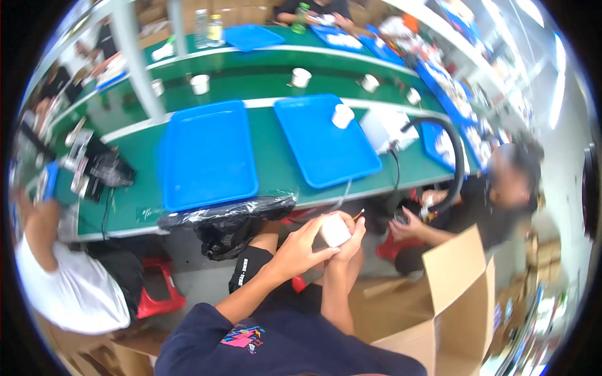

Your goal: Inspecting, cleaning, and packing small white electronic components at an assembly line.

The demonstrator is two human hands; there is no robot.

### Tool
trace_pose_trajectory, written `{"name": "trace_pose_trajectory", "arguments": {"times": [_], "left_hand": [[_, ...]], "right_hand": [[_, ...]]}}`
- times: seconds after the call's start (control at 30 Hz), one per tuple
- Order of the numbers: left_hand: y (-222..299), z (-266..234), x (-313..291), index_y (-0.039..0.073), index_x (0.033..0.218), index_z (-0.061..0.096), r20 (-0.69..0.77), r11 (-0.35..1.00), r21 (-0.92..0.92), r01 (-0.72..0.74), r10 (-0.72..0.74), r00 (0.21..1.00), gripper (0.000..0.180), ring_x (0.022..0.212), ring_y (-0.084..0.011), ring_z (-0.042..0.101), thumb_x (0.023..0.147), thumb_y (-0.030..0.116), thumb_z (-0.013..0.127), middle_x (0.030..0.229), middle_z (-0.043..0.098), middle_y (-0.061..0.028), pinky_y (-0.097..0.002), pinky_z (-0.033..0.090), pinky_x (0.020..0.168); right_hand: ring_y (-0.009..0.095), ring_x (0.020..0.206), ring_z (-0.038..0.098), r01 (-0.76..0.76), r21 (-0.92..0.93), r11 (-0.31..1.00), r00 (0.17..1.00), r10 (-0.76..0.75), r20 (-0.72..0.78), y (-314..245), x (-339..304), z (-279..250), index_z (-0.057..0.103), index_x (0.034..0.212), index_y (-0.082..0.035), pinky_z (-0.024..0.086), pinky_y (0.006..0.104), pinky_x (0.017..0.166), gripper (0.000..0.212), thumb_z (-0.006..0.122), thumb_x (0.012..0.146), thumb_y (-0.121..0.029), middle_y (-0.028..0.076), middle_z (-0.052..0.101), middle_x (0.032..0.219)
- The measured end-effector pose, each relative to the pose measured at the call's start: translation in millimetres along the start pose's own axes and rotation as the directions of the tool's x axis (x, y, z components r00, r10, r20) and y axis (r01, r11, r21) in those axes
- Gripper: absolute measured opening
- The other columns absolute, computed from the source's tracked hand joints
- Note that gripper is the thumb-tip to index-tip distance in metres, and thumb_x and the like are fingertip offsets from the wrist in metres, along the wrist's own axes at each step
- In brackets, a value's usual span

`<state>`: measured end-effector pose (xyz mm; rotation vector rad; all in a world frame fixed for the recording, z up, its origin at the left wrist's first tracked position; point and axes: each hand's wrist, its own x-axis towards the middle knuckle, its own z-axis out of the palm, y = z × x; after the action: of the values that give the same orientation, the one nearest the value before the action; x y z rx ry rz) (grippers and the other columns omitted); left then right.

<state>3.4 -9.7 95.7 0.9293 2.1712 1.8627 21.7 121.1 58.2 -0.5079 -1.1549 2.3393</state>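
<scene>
Closest in, both hands meet over the person's lap, a little to the 5 o'clock side of the middle of the view. The left hand (300, 250) is curled around a small white block (335, 230), with its fingers pressing on the block's near side. The right hand (351, 241) wraps the block from the 3 o'clock side, fingers bent and closed on it. A thin orange wire (359, 214) sticks out by the right fingertips, toward 1 o'clock. So the block sits in the air between the two hands, not on the desk.

It looks like the step right now is fitting or checking the little block by hand. The next move would need a steady grip and careful fingers near that thin wire.

At 4 o'clock stands an open cardboard box (451, 294). Just past the hands, at 10 o'clock, a black plastic bag (229, 219) hangs off the edge of the green desk (276, 169). On the desk lie two blue trays (207, 153), side by side. Farther off, at 12 o'clock, small white cups (301, 77) sit in a row.
</scene>
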Motion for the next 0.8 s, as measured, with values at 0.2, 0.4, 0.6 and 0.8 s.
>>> {"name": "trace_pose_trajectory", "arguments": {"times": [0.2, 0.4, 0.6, 0.8], "left_hand": [[-30.0, 6.0, 5.2, -0.003, 0.131, 0.047, -0.304, 0.72, -0.688, -0.09, -0.174, 0.937, 0.039, 0.122, -0.017, 0.049, 0.101, 0.022, 0.047, 0.13, 0.052, -0.01, -0.0309, 0.04, 0.103], [-15.7, -22.2, 15.2, -0.006, 0.122, 0.052, -0.491, 0.791, -0.599, -0.125, -0.239, 0.838, 0.044, 0.097, -0.0222, 0.063, 0.106, 0.029, 0.033, 0.108, 0.064, -0.0151, -0.0356, 0.05, 0.087], [-7.7, -74.6, 44.0, 0.001, 0.104, 0.056, -0.415, 0.961, 0.183, 0.208, -0.116, 0.902, 0.033, 0.077, -0.0418, 0.062, 0.102, 0.027, 0.036, 0.084, 0.063, -0.0211, -0.0514, 0.048, 0.064], [-72.4, -78.2, -54.9, 0.006, 0.106, 0.061, 0.024, 0.977, 0.07, 0.2, -0.202, 0.979, 0.033, 0.081, -0.0317, 0.066, 0.097, 0.035, 0.05, 0.082, 0.066, -0.0136, -0.0397, 0.05, 0.072]], "right_hand": [[0.022, 0.106, 0.058, 0.161, -0.197, 0.967, 0.966, -0.114, 0.231, 3.2, 0.1, 40.3, 0.056, 0.12, 0.001, 0.046, 0.0351, 0.094, 0.057, 0.032, 0.102, -0.047, 0.012, 0.062, 0.112], [0.025, 0.107, 0.057, 0.467, -0.314, 0.827, 0.798, -0.241, 0.552, 16.6, -5.8, 81.4, 0.046, 0.128, 0.001, 0.046, 0.0366, 0.094, 0.063, 0.042, 0.098, -0.055, 0.017, 0.057, 0.119], [0.017, 0.082, 0.06, 0.251, -0.185, 0.95, 0.907, -0.164, 0.387, 23.5, 94.2, 128.7, 0.052, 0.119, -0.004, 0.05, 0.03, 0.065, 0.045, 0.039, 0.102, -0.044, 0.008, 0.059, 0.101], [0.019, 0.075, 0.06, 0.412, -0.564, 0.716, 0.85, -0.08, 0.52, 77.3, 223.7, 248.8, 0.044, 0.128, 0.002, 0.047, 0.0296, 0.055, 0.053, 0.06, 0.094, -0.036, 0.015, 0.058, 0.102]]}}
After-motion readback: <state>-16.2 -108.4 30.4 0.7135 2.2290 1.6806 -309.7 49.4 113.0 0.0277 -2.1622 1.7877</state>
